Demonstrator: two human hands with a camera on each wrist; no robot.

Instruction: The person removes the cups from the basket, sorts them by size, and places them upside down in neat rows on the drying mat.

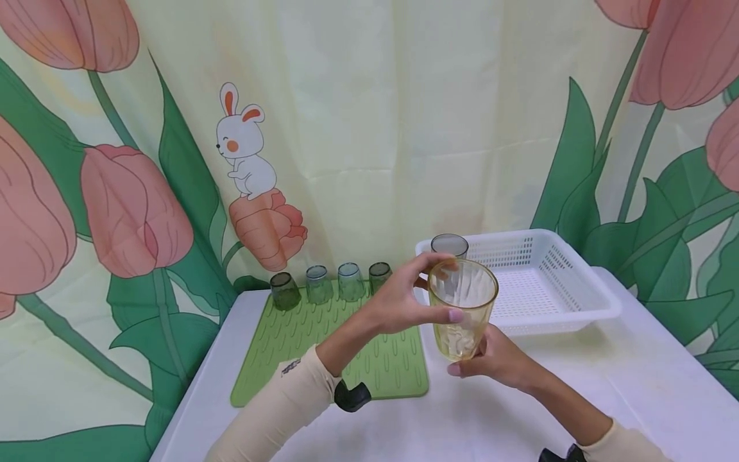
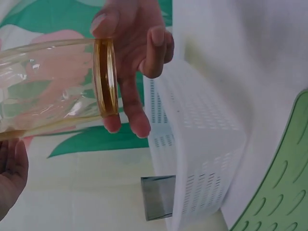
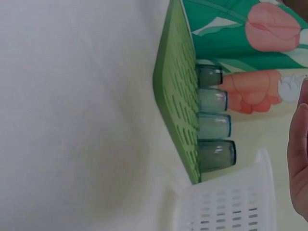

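Observation:
A clear yellow drinking glass is held up between both hands above the table, its mouth tilted slightly toward the head camera. My left hand grips it near the rim, thumb on the near side and fingers on the far side. Low down, my right hand holds the glass near its base, its thumb by the bottom edge. In the left wrist view the amber rim shows between the left thumb and fingers. Only part of the right hand enters the right wrist view.
A white perforated basket stands behind the hands, with a grey glass at its left corner. On the left lies a green ridged mat; several tinted glasses stand upside down along its far edge. A printed curtain hangs behind the table.

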